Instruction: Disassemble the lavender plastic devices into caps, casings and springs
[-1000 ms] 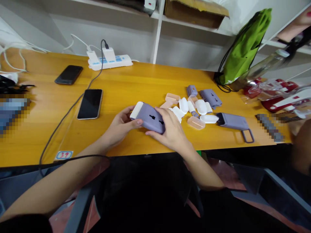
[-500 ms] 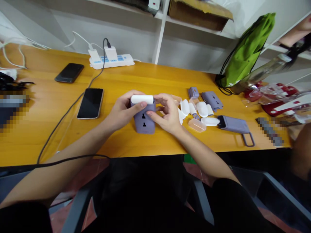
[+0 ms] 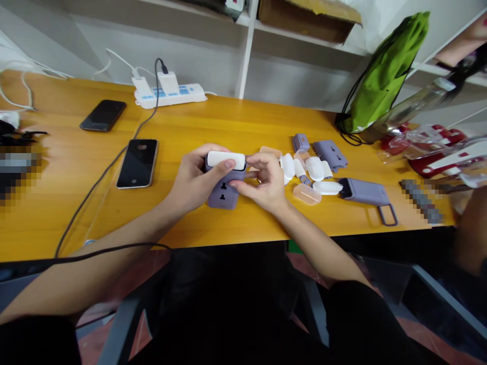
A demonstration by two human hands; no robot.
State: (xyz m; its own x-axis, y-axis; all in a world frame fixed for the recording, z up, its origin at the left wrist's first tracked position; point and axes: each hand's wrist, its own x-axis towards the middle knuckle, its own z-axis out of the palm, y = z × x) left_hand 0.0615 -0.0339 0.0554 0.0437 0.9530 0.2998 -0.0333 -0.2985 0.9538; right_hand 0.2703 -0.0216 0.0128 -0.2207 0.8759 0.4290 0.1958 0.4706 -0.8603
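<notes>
In front of me is a lavender plastic case (image 3: pixel 222 202) with two small dark cut-outs in its front. A white rounded piece (image 3: pixel 216 158) sits in its open top, partly inside. My left hand (image 3: pixel 194 180) wraps the case from the left, its thumb pressed across the white piece. At the upper right edge, my right hand (image 3: pixel 268 182) grips the case with thumb on the front and fingertips at the rim. To the right lie white oval containers (image 3: pixel 315 169), clear peach caps (image 3: pixel 307 194) and a ribbed lavender part (image 3: pixel 331 155).
A second lavender case (image 3: pixel 365 192) with a loop handle lies on its side at right. Two phones (image 3: pixel 137 163) and a cable are on the left. Behind stand a power strip (image 3: pixel 171 96) and a green bag (image 3: pixel 386 76). Another person's arm (image 3: pixel 472 228) shows at far right.
The top of the case has tipped toward me, showing more of the white piece. My left thumb has slid slightly right along it. Both hands keep their hold.
</notes>
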